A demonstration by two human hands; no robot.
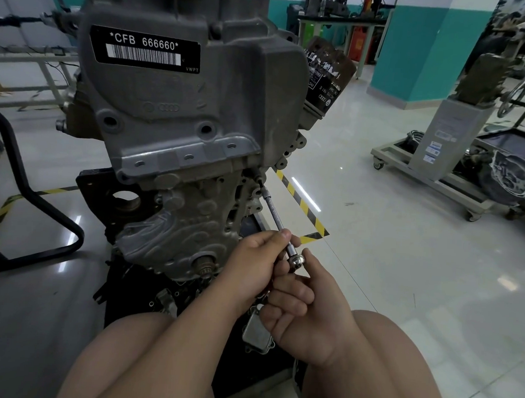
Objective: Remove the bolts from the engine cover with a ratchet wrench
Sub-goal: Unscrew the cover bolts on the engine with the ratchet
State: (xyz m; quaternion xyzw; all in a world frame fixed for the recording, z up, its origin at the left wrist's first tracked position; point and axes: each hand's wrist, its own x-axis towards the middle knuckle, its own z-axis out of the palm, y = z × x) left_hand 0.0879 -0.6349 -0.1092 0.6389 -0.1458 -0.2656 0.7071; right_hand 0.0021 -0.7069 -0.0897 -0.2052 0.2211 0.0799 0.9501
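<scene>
My left hand (252,259) pinches the ratchet wrench (295,259) by its shaft, and my right hand (309,317) curls round the handle. The tip meets a bolt (257,176) at the lower right edge of the engine cover (180,109). Tiled floor (403,267) spreads to the right.

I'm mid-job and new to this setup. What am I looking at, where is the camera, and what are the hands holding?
There is one picture, from a camera on the person's head, looking forward and down. There is no robot, just two bare hands. A grey engine stands on a shop floor, with an oil filter beside it. The left hand grips a long extension whose far tip meets a bolt at the engine's edge. The right hand curls round the wrench, whose handle is mostly hidden.
</scene>
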